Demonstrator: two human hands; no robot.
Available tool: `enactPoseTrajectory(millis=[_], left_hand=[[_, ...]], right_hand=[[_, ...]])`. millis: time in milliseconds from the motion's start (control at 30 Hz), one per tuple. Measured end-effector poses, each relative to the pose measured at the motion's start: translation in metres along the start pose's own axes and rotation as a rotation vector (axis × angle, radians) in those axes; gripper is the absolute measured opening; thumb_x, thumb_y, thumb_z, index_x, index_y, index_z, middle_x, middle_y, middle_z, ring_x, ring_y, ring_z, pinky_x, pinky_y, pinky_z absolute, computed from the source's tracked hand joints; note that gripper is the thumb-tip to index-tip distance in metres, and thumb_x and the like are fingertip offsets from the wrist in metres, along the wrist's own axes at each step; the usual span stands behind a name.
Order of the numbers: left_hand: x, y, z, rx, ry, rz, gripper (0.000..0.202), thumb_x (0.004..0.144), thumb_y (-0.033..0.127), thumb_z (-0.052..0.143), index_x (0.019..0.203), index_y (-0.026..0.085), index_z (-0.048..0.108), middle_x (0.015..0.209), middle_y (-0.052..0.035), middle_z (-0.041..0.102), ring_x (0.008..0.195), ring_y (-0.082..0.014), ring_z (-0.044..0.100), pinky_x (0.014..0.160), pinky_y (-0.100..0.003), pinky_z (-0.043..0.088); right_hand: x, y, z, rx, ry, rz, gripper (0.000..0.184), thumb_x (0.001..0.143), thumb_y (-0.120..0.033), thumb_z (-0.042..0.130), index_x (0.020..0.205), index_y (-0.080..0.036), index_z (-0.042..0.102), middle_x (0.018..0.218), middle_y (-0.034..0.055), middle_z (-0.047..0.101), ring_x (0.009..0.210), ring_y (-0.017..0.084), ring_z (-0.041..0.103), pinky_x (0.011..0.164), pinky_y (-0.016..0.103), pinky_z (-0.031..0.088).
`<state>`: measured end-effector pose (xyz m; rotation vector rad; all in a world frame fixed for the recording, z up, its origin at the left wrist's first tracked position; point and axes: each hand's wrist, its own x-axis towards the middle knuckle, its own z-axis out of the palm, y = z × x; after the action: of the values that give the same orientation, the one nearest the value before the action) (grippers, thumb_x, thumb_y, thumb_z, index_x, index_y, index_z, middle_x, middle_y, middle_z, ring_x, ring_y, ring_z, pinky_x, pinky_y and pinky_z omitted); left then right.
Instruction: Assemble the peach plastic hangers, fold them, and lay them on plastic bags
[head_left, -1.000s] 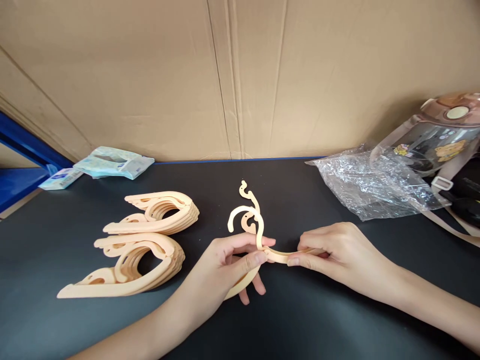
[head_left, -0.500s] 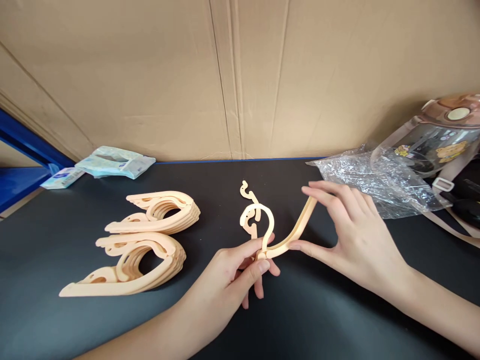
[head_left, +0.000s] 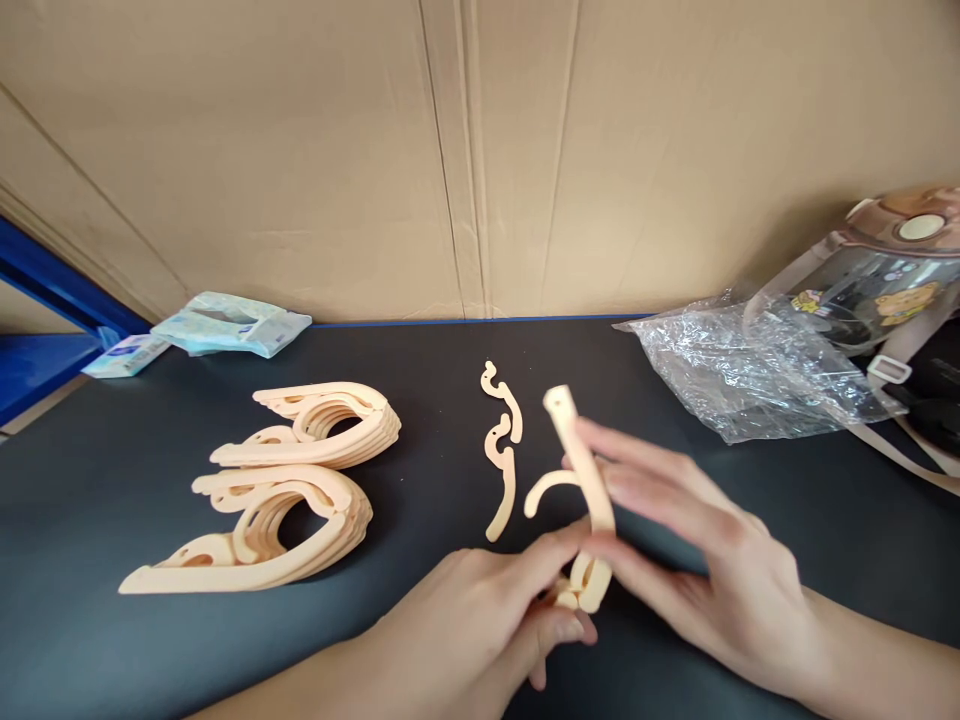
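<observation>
Both hands hold a cream plastic folding hanger [head_left: 591,485] above the black table. My left hand [head_left: 487,610] pinches it low, near the joint, between thumb and fingers. One arm of the hanger lies between the thumb and fingers of my right hand [head_left: 712,560], pointing up and away. Its curved hook bends out to the left; the joint is partly hidden by my fingers. Just beyond my left hand lie two loose cream hanger pieces, a nearer piece [head_left: 505,495] and a farther piece [head_left: 513,405].
Folded hangers form a near stack [head_left: 277,575] and a far stack [head_left: 360,450] on the left. Tissue packs [head_left: 225,325] rest at the back left. A crinkled clear plastic bag [head_left: 757,370] and a strapped bottle [head_left: 862,285] occupy the right. Cardboard [head_left: 300,150] stands behind the table.
The hanger has come nearer and turned, its held arm swinging from rightward to upright. Both hands have shifted toward me, uncovering the nearer loose piece.
</observation>
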<state>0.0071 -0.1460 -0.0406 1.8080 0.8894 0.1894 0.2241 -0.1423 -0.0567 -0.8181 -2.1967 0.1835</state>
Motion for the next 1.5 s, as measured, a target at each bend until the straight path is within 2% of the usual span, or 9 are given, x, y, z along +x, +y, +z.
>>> enactPoseTrajectory(millis=[167, 267, 433, 567, 733, 833, 1067, 1367, 1500], left_hand=[[-0.005, 0.008, 0.002, 0.172, -0.037, -0.017, 0.01, 0.096, 0.026, 0.054, 0.106, 0.023, 0.053, 0.075, 0.0056, 0.068, 0.061, -0.0118, 0.063, 0.058, -0.017, 0.045], [-0.004, 0.007, 0.001, 0.263, 0.0, 0.027, 0.022, 0.091, 0.027, 0.064, 0.109, 0.022, 0.052, 0.073, 0.0083, 0.064, 0.055, -0.0107, 0.057, 0.05, -0.018, 0.039], [0.0, -0.005, -0.004, 0.535, 0.165, 0.274, 0.03, 0.096, 0.018, 0.056, 0.125, 0.023, 0.051, 0.098, 0.0019, 0.07, 0.078, -0.0159, 0.065, 0.068, -0.024, 0.049], [0.004, -0.013, -0.013, 0.781, 0.336, 0.41, 0.025, 0.1, 0.015, 0.044, 0.119, 0.018, 0.059, 0.093, -0.003, 0.069, 0.083, -0.0215, 0.061, 0.067, -0.031, 0.052], [0.008, -0.019, -0.017, 0.809, 0.463, 0.424, 0.022, 0.098, 0.015, 0.049, 0.116, 0.019, 0.062, 0.098, -0.0045, 0.065, 0.088, -0.0212, 0.059, 0.069, -0.031, 0.053], [0.009, -0.02, -0.015, 0.795, 0.453, 0.437, 0.022, 0.098, 0.012, 0.05, 0.116, 0.016, 0.06, 0.099, -0.0042, 0.067, 0.09, -0.021, 0.059, 0.075, -0.033, 0.051], [0.008, -0.021, -0.014, 0.719, 0.411, 0.453, 0.014, 0.098, 0.012, 0.051, 0.11, 0.019, 0.056, 0.1, 0.0014, 0.07, 0.089, -0.0179, 0.061, 0.075, -0.032, 0.045], [0.01, -0.022, -0.015, 0.715, 0.331, 0.437, 0.02, 0.099, 0.009, 0.046, 0.111, 0.018, 0.058, 0.105, -0.0023, 0.07, 0.099, -0.0193, 0.061, 0.085, -0.033, 0.047], [0.01, -0.02, -0.016, 0.696, 0.347, 0.427, 0.018, 0.1, 0.018, 0.049, 0.116, 0.019, 0.058, 0.107, -0.0022, 0.07, 0.101, -0.0196, 0.062, 0.087, -0.034, 0.049]], right_hand=[[0.004, -0.009, 0.001, 0.178, -0.184, -0.001, 0.052, 0.092, -0.005, 0.052, 0.14, -0.019, 0.036, 0.151, 0.0161, 0.044, 0.132, 0.019, 0.053, 0.099, 0.026, 0.053], [0.007, -0.01, -0.003, 0.237, -0.202, 0.081, 0.05, 0.093, -0.004, 0.048, 0.138, -0.023, 0.038, 0.152, 0.0114, 0.044, 0.134, 0.019, 0.051, 0.104, 0.028, 0.05], [0.008, 0.008, -0.007, 0.214, -0.135, 0.203, 0.048, 0.093, -0.006, 0.047, 0.135, -0.028, 0.043, 0.146, 0.0055, 0.051, 0.133, 0.017, 0.051, 0.105, 0.03, 0.049], [0.008, 0.035, -0.009, 0.129, -0.066, 0.357, 0.048, 0.094, -0.012, 0.047, 0.138, -0.03, 0.04, 0.129, 0.0047, 0.063, 0.113, 0.019, 0.065, 0.092, 0.034, 0.057], [0.011, 0.048, -0.01, 0.018, -0.172, 0.351, 0.052, 0.092, -0.008, 0.04, 0.14, -0.029, 0.042, 0.112, 0.0032, 0.064, 0.075, 0.013, 0.065, 0.065, 0.028, 0.057], [0.011, 0.046, -0.01, 0.004, -0.233, 0.31, 0.055, 0.091, -0.004, 0.035, 0.139, -0.031, 0.045, 0.125, 0.0048, 0.057, 0.077, 0.011, 0.063, 0.068, 0.026, 0.057], [0.009, 0.057, -0.004, -0.033, -0.241, 0.251, 0.052, 0.091, -0.001, 0.031, 0.132, -0.025, 0.053, 0.129, 0.0064, 0.061, 0.116, 0.017, 0.061, 0.096, 0.038, 0.055], [0.009, 0.059, -0.004, -0.181, -0.29, 0.195, 0.053, 0.088, 0.002, 0.033, 0.126, -0.021, 0.06, 0.125, 0.0065, 0.067, 0.11, 0.021, 0.063, 0.092, 0.044, 0.058], [0.008, 0.059, -0.005, -0.244, -0.291, 0.168, 0.054, 0.088, 0.002, 0.034, 0.128, -0.022, 0.06, 0.126, 0.007, 0.066, 0.109, 0.022, 0.064, 0.091, 0.046, 0.057]])
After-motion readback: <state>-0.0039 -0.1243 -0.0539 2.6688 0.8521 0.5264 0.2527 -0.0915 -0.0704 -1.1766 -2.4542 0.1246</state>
